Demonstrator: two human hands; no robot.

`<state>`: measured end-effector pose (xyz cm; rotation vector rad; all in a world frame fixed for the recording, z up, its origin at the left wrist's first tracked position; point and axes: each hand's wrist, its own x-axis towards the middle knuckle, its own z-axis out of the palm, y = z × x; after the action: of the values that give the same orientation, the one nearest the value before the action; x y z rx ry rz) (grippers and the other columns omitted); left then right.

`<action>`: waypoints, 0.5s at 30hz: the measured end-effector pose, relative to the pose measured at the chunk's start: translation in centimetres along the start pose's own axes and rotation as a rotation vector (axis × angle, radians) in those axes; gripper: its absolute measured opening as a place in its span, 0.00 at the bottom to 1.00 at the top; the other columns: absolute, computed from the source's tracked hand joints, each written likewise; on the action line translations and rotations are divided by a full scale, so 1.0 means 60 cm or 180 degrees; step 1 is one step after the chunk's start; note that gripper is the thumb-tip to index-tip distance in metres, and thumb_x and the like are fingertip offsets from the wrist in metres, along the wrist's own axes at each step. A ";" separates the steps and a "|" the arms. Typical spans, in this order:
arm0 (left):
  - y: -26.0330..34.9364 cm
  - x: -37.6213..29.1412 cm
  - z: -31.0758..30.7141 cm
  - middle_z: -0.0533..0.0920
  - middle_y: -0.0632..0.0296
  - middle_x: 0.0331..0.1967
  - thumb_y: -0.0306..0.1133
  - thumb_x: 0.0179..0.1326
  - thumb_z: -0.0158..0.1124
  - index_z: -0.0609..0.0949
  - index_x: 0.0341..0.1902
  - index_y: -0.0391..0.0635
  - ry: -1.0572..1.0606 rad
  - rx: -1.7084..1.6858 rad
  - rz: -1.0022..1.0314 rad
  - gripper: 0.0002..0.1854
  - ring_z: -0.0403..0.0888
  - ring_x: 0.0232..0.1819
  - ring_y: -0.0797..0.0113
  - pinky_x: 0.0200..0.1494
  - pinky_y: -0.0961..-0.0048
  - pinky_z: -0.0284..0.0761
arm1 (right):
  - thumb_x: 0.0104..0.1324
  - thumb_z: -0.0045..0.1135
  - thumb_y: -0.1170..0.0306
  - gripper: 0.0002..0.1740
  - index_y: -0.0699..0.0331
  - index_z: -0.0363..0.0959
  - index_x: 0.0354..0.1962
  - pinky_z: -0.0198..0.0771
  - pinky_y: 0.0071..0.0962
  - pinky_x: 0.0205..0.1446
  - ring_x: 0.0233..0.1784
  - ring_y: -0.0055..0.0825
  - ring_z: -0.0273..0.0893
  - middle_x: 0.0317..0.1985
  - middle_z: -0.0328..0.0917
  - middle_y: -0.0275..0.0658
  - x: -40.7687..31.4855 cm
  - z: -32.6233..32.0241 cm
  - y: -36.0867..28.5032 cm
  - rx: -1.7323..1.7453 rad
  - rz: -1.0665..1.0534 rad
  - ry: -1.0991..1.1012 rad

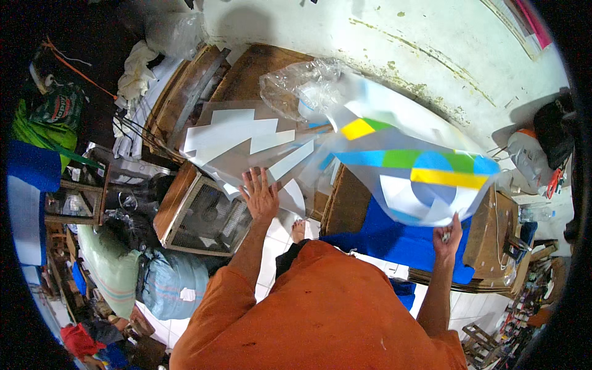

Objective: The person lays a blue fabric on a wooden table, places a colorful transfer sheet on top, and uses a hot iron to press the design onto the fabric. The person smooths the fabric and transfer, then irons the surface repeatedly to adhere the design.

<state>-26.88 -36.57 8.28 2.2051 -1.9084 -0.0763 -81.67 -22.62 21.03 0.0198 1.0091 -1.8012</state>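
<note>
A translucent plastic sheet (351, 152) with coloured and white shapes spreads across the view. My right hand (447, 236) pinches its near right edge and holds that part raised and bowed. Something small and pale shows inside my right fist; what it is cannot be made out. My left hand (261, 196) is flat with fingers apart, palm down at the near edge of the clear part with white cut shapes (240, 132). Yellow, green and blue bands (402, 158) lie on the raised part. Below the sheet is blue material (388, 222) on stacked cardboard (344, 203).
Crumpled clear plastic (282, 88) lies against the stained wall (416, 55). A fan in a box-shaped housing (206, 212) stands left of my legs. Stuffed sacks (173, 282) crowd the floor at left. A cardboard box (492, 240) and a plastic bottle (536, 213) are at right.
</note>
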 end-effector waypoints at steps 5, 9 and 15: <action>-0.038 0.085 0.035 0.62 0.45 0.80 0.52 0.75 0.56 0.67 0.80 0.48 0.0641 0.0008 0.0699 0.35 0.56 0.82 0.37 0.78 0.29 0.46 | 0.79 0.54 0.55 0.25 0.50 0.67 0.21 0.48 0.24 0.16 0.09 0.19 0.52 0.08 0.56 0.25 -0.070 -0.137 0.008 0.0012 0.0211 0.1334; -0.058 0.184 0.039 0.62 0.44 0.80 0.53 0.75 0.56 0.66 0.80 0.50 0.0571 0.0032 0.0876 0.36 0.55 0.82 0.38 0.79 0.31 0.47 | 0.77 0.57 0.51 0.34 0.46 0.54 0.11 0.50 0.27 0.19 0.10 0.22 0.50 0.08 0.51 0.24 -0.107 -0.180 0.045 -0.0155 0.0257 0.1876; -0.047 0.342 0.055 0.57 0.44 0.83 0.58 0.77 0.50 0.63 0.83 0.50 0.0087 0.0114 0.0533 0.38 0.48 0.85 0.41 0.81 0.33 0.39 | 0.74 0.60 0.50 0.33 0.46 0.55 0.14 0.51 0.26 0.20 0.11 0.21 0.51 0.10 0.51 0.23 -0.153 -0.177 0.096 0.0211 0.0298 0.1643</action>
<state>-21.61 -56.82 6.66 2.0476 -2.0859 0.0157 -77.31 -9.58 14.66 0.5889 1.2791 -1.7798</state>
